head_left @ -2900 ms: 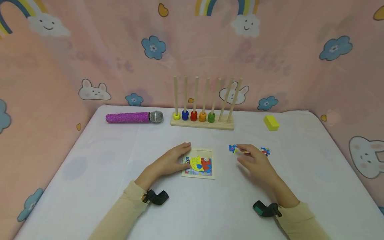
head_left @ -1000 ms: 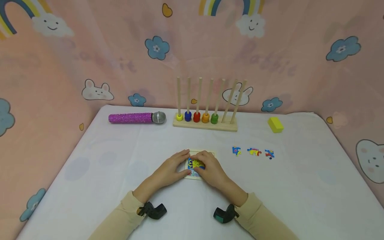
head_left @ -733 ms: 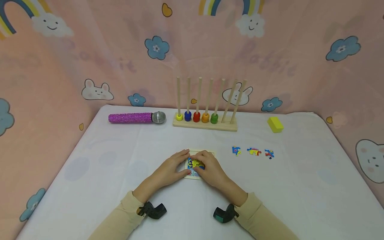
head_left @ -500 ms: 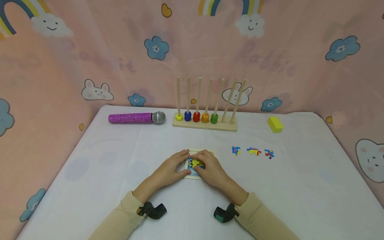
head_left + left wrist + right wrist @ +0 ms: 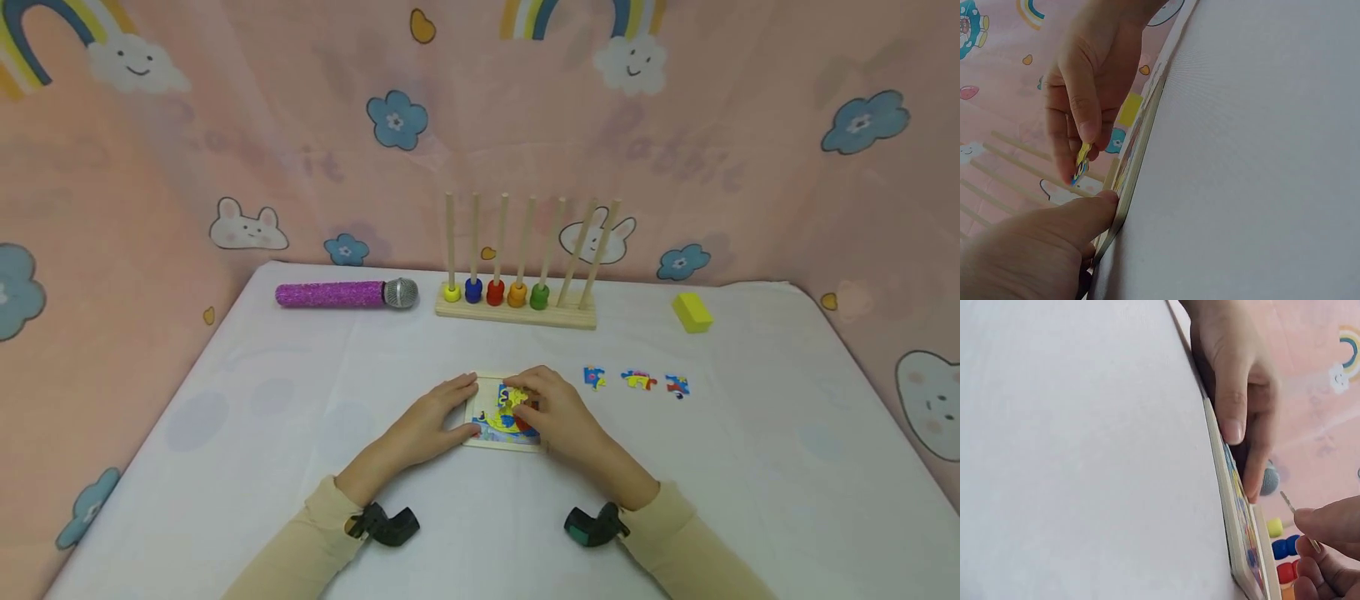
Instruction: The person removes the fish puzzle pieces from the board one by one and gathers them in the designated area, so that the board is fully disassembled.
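Note:
A small wooden puzzle tray [image 5: 487, 381] lies on the white table, with part of a colourful fish picture in its lower half. My left hand [image 5: 427, 421] rests at its left side, thumb on the rim and fairly straight fingertips by the far left corner. Above the tray, my right hand [image 5: 566, 417] pinches a yellow and blue puzzle piece [image 5: 1081, 166] between thumb and fingers. The right wrist view shows that piece nearly edge-on, raised off the tray. Right of the tray, three loose pieces lie in a row: one blue [image 5: 594, 377], one yellow-red [image 5: 639, 380], one red-blue [image 5: 677, 385].
Behind the tray stands a wooden peg rack [image 5: 517, 312] with coloured beads on several upright rods. A purple glittery microphone [image 5: 337, 294] lies at the back left. At the back right is a yellow block [image 5: 692, 312]. A patterned pink cloth [image 5: 465, 167] hangs behind the table.
My right hand came from the loose pieces on the right to the tray. Since half a second ago it has shifted slightly right, pinching the puzzle piece. My left hand has stayed at the tray.

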### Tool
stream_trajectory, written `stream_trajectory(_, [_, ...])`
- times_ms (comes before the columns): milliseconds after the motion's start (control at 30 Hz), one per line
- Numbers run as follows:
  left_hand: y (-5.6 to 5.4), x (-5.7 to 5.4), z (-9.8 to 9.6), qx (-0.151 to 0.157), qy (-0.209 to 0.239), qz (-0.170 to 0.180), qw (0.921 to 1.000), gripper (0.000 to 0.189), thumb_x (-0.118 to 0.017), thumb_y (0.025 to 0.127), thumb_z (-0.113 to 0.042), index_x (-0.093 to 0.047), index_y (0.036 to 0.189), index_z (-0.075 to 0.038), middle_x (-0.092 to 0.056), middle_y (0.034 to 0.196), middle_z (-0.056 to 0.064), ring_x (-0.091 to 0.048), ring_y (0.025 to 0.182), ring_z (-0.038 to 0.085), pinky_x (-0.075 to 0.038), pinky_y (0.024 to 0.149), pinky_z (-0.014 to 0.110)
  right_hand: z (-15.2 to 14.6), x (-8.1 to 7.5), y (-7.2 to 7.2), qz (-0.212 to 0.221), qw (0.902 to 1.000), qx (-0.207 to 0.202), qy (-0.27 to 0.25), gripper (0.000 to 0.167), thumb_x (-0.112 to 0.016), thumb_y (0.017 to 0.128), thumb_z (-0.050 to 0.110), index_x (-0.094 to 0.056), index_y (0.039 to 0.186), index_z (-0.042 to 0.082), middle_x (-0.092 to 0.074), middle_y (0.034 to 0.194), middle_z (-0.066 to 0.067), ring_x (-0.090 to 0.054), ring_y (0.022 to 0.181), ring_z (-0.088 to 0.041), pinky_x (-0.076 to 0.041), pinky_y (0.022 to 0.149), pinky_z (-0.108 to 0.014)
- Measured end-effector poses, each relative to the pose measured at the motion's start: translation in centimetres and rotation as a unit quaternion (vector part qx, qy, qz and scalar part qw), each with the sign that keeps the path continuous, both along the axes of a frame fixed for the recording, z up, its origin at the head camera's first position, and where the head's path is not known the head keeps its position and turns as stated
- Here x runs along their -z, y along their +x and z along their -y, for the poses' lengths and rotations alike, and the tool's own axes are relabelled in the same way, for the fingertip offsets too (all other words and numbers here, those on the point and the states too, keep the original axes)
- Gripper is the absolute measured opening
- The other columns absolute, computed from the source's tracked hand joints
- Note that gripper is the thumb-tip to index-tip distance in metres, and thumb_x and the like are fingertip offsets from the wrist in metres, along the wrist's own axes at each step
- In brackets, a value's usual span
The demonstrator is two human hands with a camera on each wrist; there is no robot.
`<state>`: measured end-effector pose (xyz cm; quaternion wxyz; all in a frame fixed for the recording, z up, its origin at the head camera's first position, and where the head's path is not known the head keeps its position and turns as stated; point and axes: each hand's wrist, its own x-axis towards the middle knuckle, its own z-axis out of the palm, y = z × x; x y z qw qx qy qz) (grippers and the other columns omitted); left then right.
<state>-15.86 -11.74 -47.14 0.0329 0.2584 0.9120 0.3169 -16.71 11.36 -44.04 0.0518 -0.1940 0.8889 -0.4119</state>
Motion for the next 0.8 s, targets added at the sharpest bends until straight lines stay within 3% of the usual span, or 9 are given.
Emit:
stream_trajectory(133, [0.0, 0.0, 0.0, 0.002, -0.001, -0.003, 1.0, 0.064, -0.067, 0.088, -0.033, -0.045, 0.14, -0.002, -0.037, 0.151, 0.006, -0.033, 0.14, 0.025, -0.03, 0.115, 0.042, -2.1, 0.0, 0.2, 0.025, 0.9994, 0.023, -0.008, 0.033, -0.064, 0.088, 0.011, -0.064, 0.121, 0.013, -0.057, 0.118, -0.003, -0.052, 0.114, -0.021, -0.046, 0.1, -0.048])
stream_trajectory(300, [-0.1, 0.0, 0.0, 0.0, -0.008, 0.002, 1.0, 0.065, -0.066, 0.088, -0.034, -0.044, 0.141, -0.003, -0.036, 0.152, 0.004, -0.032, 0.141, 0.024, -0.029, 0.116, 0.042, -5.2, 0.2, 0.2, 0.035, 0.9984, 0.044, -0.001, 0.035, -0.063, 0.09, 0.012, -0.06, 0.125, 0.014, -0.054, 0.125, -0.004, -0.048, 0.119, -0.025, -0.047, 0.1, -0.049])
stream_trajectory(533, [-0.2, 0.0, 0.0, -0.003, -0.013, 0.009, 0.9999, 0.066, -0.066, 0.089, -0.036, -0.043, 0.142, -0.005, -0.034, 0.153, 0.002, -0.031, 0.141, 0.024, -0.028, 0.116, 0.041, -9.0, 0.3, 0.3, 0.017, 0.9986, 0.049, 0.008, 0.036, -0.061, 0.091, 0.011, -0.058, 0.127, 0.009, -0.054, 0.128, -0.01, -0.048, 0.123, -0.03, -0.044, 0.101, -0.052])
stream_trajectory(633, [-0.1, -0.1, 0.0, -0.003, -0.012, 0.009, 0.9999, 0.066, -0.066, 0.089, -0.036, -0.043, 0.142, -0.005, -0.034, 0.153, 0.003, -0.031, 0.141, 0.024, -0.027, 0.116, 0.041, -9.9, 0.6, 0.4, 0.001, 0.9989, 0.045, 0.016, 0.035, -0.062, 0.09, 0.009, -0.059, 0.125, 0.008, -0.057, 0.125, -0.01, -0.051, 0.119, -0.028, -0.048, 0.099, -0.045])
stream_trajectory(800, [-0.1, 0.0, 0.0, -0.005, -0.012, 0.005, 0.9999, 0.065, -0.066, 0.088, -0.035, -0.044, 0.141, -0.004, -0.035, 0.152, 0.003, -0.032, 0.141, 0.025, -0.028, 0.116, 0.042, -10.7, 1.8, 0.6, -0.036, 0.9982, 0.036, 0.03, 0.032, -0.064, 0.089, 0.008, -0.062, 0.121, 0.007, -0.06, 0.121, -0.009, -0.054, 0.112, -0.024, -0.048, 0.091, -0.017])
